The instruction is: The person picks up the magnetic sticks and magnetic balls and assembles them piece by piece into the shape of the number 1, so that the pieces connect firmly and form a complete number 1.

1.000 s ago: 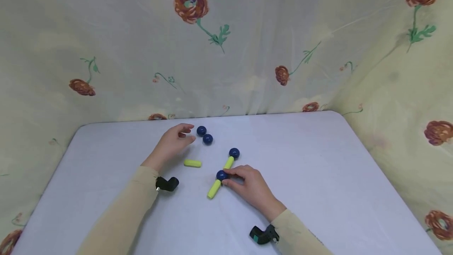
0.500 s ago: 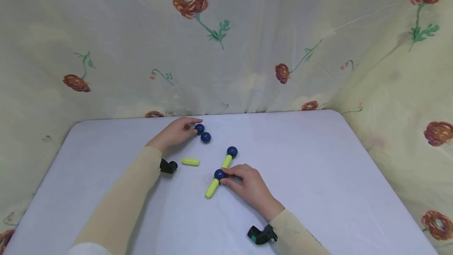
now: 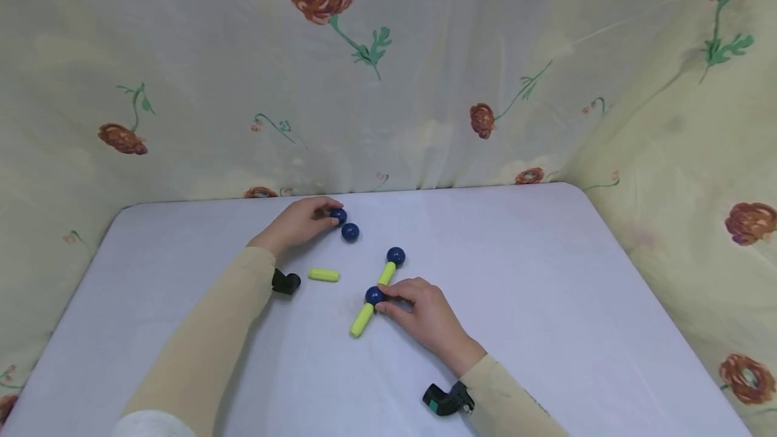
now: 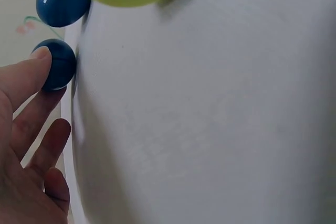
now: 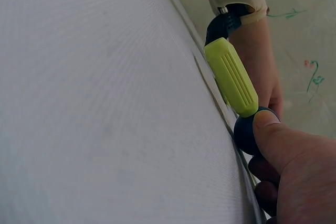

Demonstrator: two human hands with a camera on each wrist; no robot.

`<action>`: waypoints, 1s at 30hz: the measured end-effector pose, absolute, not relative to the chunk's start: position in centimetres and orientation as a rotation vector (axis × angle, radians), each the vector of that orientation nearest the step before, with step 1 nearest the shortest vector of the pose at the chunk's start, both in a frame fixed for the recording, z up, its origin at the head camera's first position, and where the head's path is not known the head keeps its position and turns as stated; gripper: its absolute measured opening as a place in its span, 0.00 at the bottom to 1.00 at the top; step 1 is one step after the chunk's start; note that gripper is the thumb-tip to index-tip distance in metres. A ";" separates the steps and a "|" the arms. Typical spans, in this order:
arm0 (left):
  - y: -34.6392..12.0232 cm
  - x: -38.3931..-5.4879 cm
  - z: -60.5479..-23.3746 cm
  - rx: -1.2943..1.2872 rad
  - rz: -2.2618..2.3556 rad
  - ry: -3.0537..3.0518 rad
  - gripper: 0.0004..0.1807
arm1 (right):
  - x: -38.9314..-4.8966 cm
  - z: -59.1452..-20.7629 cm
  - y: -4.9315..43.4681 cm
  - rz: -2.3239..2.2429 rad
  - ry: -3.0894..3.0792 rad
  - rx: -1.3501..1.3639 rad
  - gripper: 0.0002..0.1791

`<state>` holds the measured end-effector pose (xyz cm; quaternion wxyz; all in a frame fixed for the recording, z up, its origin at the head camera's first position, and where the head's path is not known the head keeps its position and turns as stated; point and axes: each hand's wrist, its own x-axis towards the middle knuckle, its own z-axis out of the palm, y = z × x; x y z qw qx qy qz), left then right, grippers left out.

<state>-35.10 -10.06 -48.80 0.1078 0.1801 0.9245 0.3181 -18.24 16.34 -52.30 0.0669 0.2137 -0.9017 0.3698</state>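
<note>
My left hand (image 3: 296, 226) pinches a dark blue ball (image 3: 339, 215) near the far edge; in the left wrist view the thumb lies on the ball (image 4: 62, 65) with a finger behind it. A second blue ball (image 3: 350, 232) sits just beside it on the table. My right hand (image 3: 429, 319) holds another blue ball (image 3: 373, 296) between thumb and fingers. From this ball one lime-green stick (image 3: 361, 321) points toward the near side. Another green stick (image 3: 386, 274) runs the opposite way to a blue ball (image 3: 396, 256) at its far end.
A loose lime-green stick (image 3: 324, 275) lies between the two arms. All of it rests on a white-covered table (image 3: 534, 275). Behind the table's far edge hangs a flowered curtain (image 3: 413, 86). Each wrist carries a black camera mount (image 3: 448, 400).
My left hand has reached forward to the far blue ball and taken it between thumb and fingers. My right hand keeps its hold on the joined piece. The head view has shifted slightly.
</note>
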 end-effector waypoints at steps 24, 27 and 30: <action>-13.1 -32.5 -48.4 0.351 1.210 2.722 0.21 | -18.3 -52.3 16.4 1.103 -2.668 0.683 0.18; -13.5 -31.9 -48.2 0.302 1.259 2.708 0.22 | -18.2 -52.3 16.4 1.111 -2.685 0.670 0.18; -13.9 -31.1 -47.8 0.248 1.308 2.698 0.23 | -18.2 -52.2 16.3 1.119 -2.705 0.658 0.18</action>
